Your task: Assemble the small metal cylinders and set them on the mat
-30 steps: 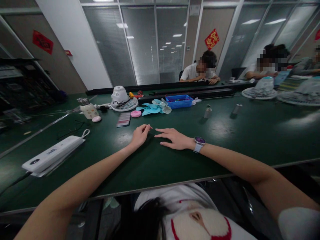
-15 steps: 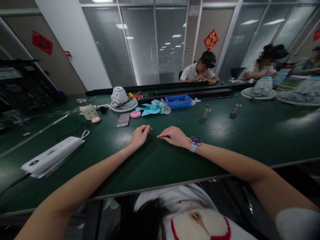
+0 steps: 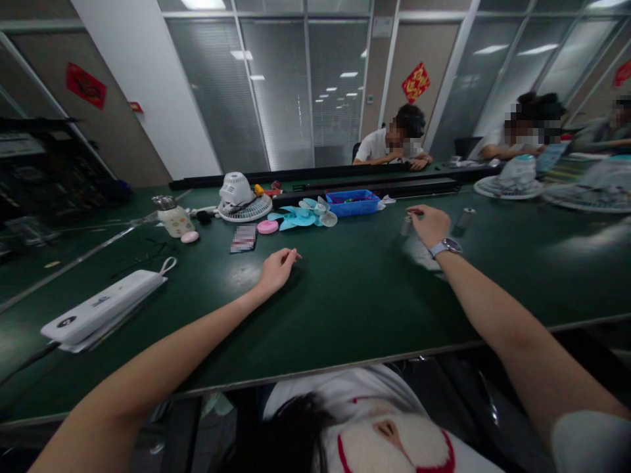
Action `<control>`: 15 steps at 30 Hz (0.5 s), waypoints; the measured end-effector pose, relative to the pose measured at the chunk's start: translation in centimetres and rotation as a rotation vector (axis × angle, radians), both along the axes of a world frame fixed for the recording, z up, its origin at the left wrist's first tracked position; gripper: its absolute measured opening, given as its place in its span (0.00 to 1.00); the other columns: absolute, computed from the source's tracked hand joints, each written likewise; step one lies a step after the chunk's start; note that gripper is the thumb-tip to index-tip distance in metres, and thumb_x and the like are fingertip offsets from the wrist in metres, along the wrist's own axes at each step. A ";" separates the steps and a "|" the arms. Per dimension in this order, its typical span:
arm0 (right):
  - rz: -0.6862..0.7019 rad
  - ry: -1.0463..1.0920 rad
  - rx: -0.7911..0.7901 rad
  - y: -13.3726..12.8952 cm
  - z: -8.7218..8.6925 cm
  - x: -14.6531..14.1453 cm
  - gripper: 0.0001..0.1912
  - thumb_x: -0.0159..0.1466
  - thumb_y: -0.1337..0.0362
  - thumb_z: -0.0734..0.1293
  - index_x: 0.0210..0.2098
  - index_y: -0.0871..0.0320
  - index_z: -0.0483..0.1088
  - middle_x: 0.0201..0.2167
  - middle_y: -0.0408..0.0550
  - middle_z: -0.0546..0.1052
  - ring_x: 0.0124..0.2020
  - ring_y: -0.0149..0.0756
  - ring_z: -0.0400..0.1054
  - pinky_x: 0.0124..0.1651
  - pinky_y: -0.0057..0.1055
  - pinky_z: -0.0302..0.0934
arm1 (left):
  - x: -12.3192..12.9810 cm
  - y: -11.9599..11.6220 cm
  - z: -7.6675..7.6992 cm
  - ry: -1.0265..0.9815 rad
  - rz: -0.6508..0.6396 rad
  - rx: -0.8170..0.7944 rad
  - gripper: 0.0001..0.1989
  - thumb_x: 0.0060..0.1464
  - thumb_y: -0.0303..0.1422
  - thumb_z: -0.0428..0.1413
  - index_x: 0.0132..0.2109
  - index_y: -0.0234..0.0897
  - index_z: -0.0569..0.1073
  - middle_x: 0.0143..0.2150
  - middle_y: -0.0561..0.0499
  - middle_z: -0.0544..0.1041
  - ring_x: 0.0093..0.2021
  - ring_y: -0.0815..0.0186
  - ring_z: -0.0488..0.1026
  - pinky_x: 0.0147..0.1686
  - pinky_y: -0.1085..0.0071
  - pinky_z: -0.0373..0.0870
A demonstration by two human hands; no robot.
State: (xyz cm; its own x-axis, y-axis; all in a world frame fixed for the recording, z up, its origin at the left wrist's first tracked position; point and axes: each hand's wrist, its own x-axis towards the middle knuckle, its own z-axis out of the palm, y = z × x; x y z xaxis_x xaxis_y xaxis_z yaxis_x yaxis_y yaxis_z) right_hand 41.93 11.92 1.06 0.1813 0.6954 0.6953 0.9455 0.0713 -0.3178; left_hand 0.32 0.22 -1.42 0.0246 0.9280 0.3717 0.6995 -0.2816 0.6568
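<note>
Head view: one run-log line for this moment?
left hand: empty, on green table | right hand: at small grey cylinder, grip unclear | second cylinder: upright

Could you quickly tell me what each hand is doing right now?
Left hand: loosely curled, holds nothing, rests on the table.
Right hand: at the small grey cylinder; grip cannot be told.

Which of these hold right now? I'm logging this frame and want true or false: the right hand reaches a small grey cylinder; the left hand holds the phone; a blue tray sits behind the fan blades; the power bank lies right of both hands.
1. Right hand reaches the small grey cylinder: true.
2. Left hand holds the phone: false, it rests empty on the table.
3. Blue tray behind the fan blades: true.
4. Power bank right of both hands: false, it lies left.
</note>
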 end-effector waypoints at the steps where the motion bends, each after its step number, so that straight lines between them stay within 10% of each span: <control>1: -0.005 0.019 -0.011 0.1 -0.3 0.3 0.14 0.63 0.62 0.64 0.43 0.54 0.79 0.40 0.52 0.82 0.41 0.46 0.74 0.41 0.37 0.62 | 0.0 0.0 0.0 0.002 0.000 0.000 0.22 0.63 0.45 0.45 0.39 0.38 0.78 0.35 0.49 0.79 0.38 0.59 0.76 0.40 0.67 0.68; 15: 0.030 0.114 0.053 0.4 -0.8 0.0 0.13 0.63 0.63 0.63 0.40 0.53 0.80 0.38 0.49 0.82 0.40 0.43 0.75 0.40 0.34 0.63 | -0.1 0.0 -0.2 -0.017 -0.026 -0.018 0.22 0.63 0.47 0.44 0.40 0.39 0.78 0.35 0.49 0.79 0.40 0.59 0.76 0.41 0.66 0.67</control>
